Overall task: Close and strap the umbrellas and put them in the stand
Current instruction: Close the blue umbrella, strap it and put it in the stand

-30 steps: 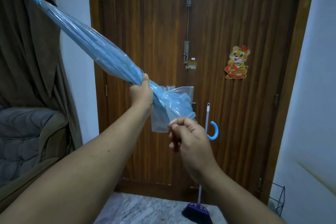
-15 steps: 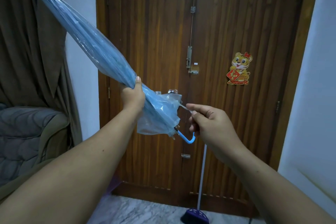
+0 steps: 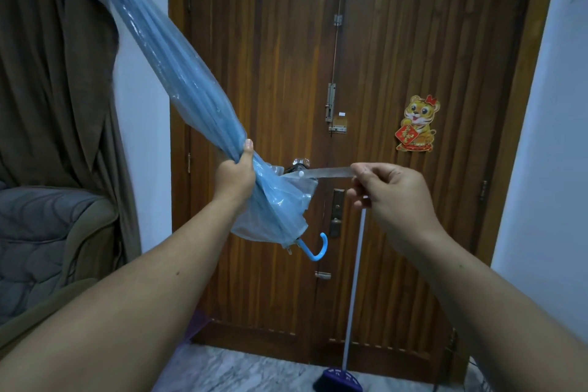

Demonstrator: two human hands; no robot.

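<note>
A closed light-blue translucent umbrella (image 3: 178, 73) slants from the top left down to the middle, its blue hook handle (image 3: 318, 248) pointing down. My left hand (image 3: 235, 178) grips the folded canopy around its lower part. My right hand (image 3: 391, 197) pinches the end of the clear strap (image 3: 324, 172), which is pulled out taut to the right from the canopy. A white snap button sits on the strap near the canopy. The umbrella's tip is cut off by the top edge. No stand is in view.
A brown wooden double door (image 3: 350, 105) with latches and a tiger sticker (image 3: 418, 124) faces me. A broom (image 3: 353, 312) leans on it, its purple head on the marble floor. A grey armchair (image 3: 47, 248) and brown curtain (image 3: 54, 57) stand at left.
The umbrella has swung steeper, tip up out of frame. My right hand has taken the strap and pulled it out straight to the right. The left hand keeps its grip.
</note>
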